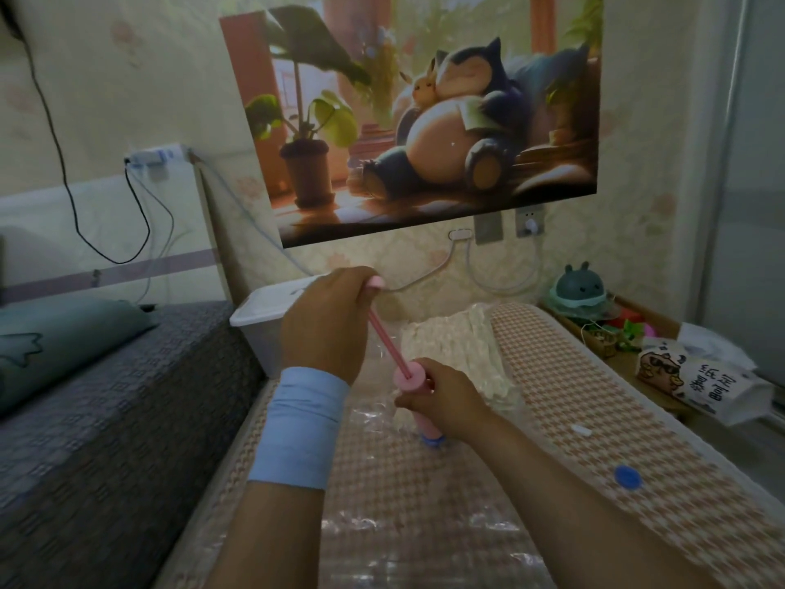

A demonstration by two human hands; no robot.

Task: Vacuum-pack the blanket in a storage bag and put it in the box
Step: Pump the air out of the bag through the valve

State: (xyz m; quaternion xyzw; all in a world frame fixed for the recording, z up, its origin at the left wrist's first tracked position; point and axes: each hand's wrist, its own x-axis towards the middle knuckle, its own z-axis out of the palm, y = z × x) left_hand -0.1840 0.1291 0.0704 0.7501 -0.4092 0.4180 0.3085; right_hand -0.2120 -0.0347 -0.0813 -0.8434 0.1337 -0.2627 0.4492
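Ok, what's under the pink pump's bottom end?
A blue valve shows under the pump, on the clear storage bag; checked fabric shows through the plastic. The right hand and barrel hide how it seats.

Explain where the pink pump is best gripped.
The right hand wraps the pump barrel from the side, under its wide collar, pressing it onto the blue valve. The left hand takes the handle topping the thin rod, from above.
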